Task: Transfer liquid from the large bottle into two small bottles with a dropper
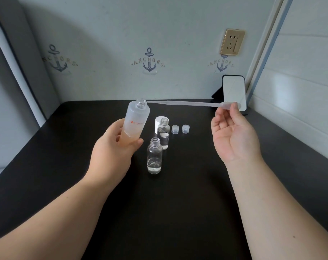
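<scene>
Above the black table point(178, 203), my left hand point(114, 147) grips the frosted large bottle point(136, 121), tilted, open neck up and slightly right. My right hand point(232, 134) pinches the dropper point(187, 104) bulb; its long axis runs level, tip pointing left, just beside the large bottle's mouth. Two small bottles point(154, 156) stand uncapped just right of the large bottle's base.

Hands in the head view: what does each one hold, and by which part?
Left hand grips the large bottle round its lower body. Right hand pinches the dropper by its bulb end.
</scene>
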`<state>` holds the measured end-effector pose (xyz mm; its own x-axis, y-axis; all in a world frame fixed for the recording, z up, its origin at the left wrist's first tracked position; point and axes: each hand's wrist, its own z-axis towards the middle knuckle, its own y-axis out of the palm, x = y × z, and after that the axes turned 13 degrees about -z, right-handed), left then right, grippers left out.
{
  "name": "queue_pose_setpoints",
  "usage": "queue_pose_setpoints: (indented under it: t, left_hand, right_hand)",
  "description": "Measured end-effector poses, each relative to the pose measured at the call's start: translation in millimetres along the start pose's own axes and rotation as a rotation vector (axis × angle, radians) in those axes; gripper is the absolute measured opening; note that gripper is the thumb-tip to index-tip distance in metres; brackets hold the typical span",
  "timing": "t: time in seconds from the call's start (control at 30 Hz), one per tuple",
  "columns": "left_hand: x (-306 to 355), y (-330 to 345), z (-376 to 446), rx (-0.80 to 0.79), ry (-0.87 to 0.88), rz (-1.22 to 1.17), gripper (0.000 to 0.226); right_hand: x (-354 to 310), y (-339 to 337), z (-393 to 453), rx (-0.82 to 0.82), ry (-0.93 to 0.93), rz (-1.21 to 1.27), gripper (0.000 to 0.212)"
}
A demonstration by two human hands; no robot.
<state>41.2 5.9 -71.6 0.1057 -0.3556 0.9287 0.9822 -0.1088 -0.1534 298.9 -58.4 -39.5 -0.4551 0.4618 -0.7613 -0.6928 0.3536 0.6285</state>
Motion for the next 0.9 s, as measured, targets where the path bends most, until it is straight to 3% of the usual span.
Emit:
queue_pose_setpoints:
  t: [0.23,0.4,0.63,0.9]
  left_hand:
    - [1.5,0.5,0.0,0.010,0.045,0.059,0.054]
    - [-5.6,-1.3,2.7,0.043,0.093,0.102,0.045]
    - [-9.0,-3.7,3.0,0.098,0.151,0.252,0.054]
    - [-11.3,0.9,0.9,0.050,0.206,0.317,0.060]
  right_hand:
    - [-0.6,0.3,-0.2,0.023,-0.014,-0.024,0.016]
    - [-1.1,-0.5,-0.5,0.023,-0.047,-0.105,0.024]
    - [-1.9,-1.7,1.5,0.054,-0.069,-0.137,0.022]
    - [1.0,3.9,-3.8,-0.123,-0.088,-0.280,0.022]
